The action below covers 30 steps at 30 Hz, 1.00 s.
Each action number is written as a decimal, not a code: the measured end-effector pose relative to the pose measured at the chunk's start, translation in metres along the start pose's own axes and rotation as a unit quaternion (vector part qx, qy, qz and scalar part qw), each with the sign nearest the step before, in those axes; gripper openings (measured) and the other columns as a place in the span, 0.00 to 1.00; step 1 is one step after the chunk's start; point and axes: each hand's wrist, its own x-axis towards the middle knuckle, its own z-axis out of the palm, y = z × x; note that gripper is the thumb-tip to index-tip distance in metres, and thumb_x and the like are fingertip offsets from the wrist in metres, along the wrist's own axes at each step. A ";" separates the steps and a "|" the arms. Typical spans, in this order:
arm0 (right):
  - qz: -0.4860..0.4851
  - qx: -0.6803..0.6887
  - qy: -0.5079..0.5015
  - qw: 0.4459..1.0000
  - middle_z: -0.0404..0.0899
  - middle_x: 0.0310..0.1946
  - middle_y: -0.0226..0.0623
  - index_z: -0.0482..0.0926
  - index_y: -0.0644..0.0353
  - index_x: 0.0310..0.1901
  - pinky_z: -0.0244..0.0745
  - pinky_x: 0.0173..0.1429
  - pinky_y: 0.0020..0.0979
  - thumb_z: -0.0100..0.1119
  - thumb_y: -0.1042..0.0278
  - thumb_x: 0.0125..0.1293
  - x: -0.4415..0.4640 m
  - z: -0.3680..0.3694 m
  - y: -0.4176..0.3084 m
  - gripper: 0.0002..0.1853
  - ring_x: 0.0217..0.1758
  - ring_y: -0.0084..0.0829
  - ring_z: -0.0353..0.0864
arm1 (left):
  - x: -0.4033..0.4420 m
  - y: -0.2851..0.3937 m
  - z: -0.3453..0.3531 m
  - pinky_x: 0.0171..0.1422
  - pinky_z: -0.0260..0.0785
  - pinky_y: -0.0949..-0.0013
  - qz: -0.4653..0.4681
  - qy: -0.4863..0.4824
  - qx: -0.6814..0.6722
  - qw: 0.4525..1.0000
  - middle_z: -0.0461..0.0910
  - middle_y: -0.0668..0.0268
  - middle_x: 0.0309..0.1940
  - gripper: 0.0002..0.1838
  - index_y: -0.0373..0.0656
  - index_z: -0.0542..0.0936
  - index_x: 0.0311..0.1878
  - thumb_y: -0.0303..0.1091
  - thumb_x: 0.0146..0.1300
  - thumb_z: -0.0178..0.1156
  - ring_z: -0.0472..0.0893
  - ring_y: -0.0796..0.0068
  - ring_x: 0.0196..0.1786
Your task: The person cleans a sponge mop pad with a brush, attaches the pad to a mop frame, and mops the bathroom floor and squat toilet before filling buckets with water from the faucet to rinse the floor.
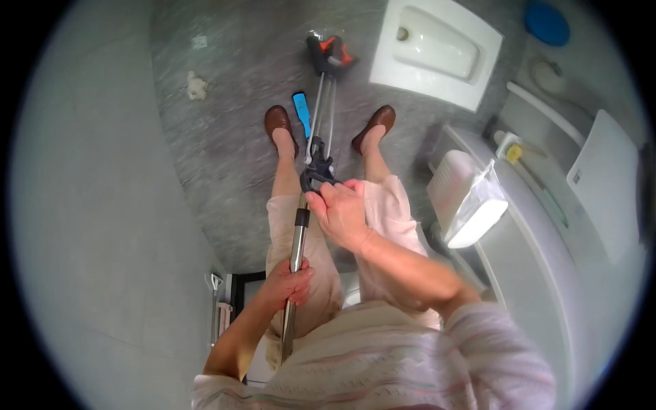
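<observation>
A sponge mop with a steel pole [298, 239] slants up between my knees. My left hand [285, 283] is wrapped round the lower pole. My right hand [339, 212] is closed on the dark plastic lever [316, 174] higher up, its thumb pressed against it. From the lever, thin rods run to the dark grey mop head [333, 56] with orange parts, held folded over the floor past my feet; its sponge is hard to make out. A flat blue handle [301, 109] shows beside the rods, close to my brown shoe [277, 119]; its lower end is hidden behind the mop.
Grey tiled floor [232, 143] bears a crumpled pale clump [197, 87] and a small white scrap [199, 42]. A white squat toilet [437, 51] lies ahead right, with a blue basin [547, 24] beyond. A bagged white bin [454, 188] and a ledge stand at right; a wall rises at left.
</observation>
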 end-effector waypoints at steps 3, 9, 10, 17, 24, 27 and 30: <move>0.021 0.012 -0.016 1.000 0.68 0.13 0.31 0.70 0.54 0.21 0.55 0.40 0.33 0.56 0.59 0.54 -0.007 0.012 0.002 0.12 0.20 0.31 0.69 | 0.005 -0.003 -0.007 0.12 0.53 0.73 -0.005 0.002 -0.006 1.000 0.58 0.73 0.10 0.08 0.47 0.62 0.32 0.27 0.59 0.52 0.59 0.81 0.08; -0.003 0.009 0.017 1.000 0.66 0.13 0.31 0.67 0.54 0.20 0.54 0.38 0.33 0.55 0.59 0.55 0.000 0.017 -0.001 0.12 0.20 0.32 0.67 | 0.010 0.001 -0.007 0.12 0.52 0.74 0.010 -0.022 -0.020 1.000 0.58 0.73 0.10 0.08 0.48 0.62 0.33 0.27 0.59 0.51 0.59 0.81 0.08; -0.008 0.004 0.022 1.000 0.66 0.13 0.31 0.67 0.54 0.20 0.54 0.38 0.33 0.55 0.59 0.55 0.001 0.018 -0.001 0.13 0.20 0.32 0.67 | 0.011 0.001 -0.007 0.12 0.52 0.74 0.011 -0.024 -0.022 0.999 0.58 0.74 0.10 0.08 0.48 0.62 0.33 0.27 0.59 0.51 0.59 0.81 0.08; -0.027 0.015 0.009 0.999 0.66 0.13 0.32 0.67 0.54 0.20 0.54 0.37 0.33 0.55 0.58 0.55 -0.001 0.020 0.002 0.13 0.19 0.34 0.67 | 0.012 -0.007 -0.014 0.12 0.52 0.74 0.010 -0.020 -0.032 0.999 0.58 0.73 0.10 0.08 0.48 0.63 0.32 0.27 0.59 0.52 0.59 0.81 0.08; 0.206 0.211 0.033 0.955 0.73 0.22 0.50 0.72 0.66 0.25 0.67 0.33 0.35 0.47 0.53 0.62 0.091 -0.025 0.070 0.21 0.24 0.42 0.69 | -0.010 -0.022 -0.030 0.13 0.51 0.75 -0.017 -0.031 0.010 0.999 0.58 0.74 0.09 0.08 0.48 0.63 0.30 0.26 0.58 0.52 0.59 0.81 0.08; 0.136 0.029 -0.003 0.990 0.75 0.34 0.50 0.73 0.63 0.39 0.67 0.44 0.40 0.42 0.49 0.63 0.122 -0.015 0.126 0.22 0.40 0.49 0.74 | -0.025 -0.026 -0.028 0.13 0.51 0.75 -0.023 -0.025 0.018 0.999 0.58 0.74 0.09 0.08 0.48 0.63 0.29 0.25 0.57 0.52 0.59 0.81 0.08; 0.190 0.133 0.070 0.970 0.75 0.37 0.52 0.72 0.66 0.44 0.67 0.47 0.39 0.44 0.48 0.62 0.100 -0.002 0.134 0.24 0.43 0.49 0.73 | -0.028 -0.025 -0.030 0.14 0.50 0.74 -0.026 -0.028 0.015 0.999 0.58 0.74 0.09 0.09 0.48 0.63 0.29 0.25 0.57 0.53 0.58 0.81 0.08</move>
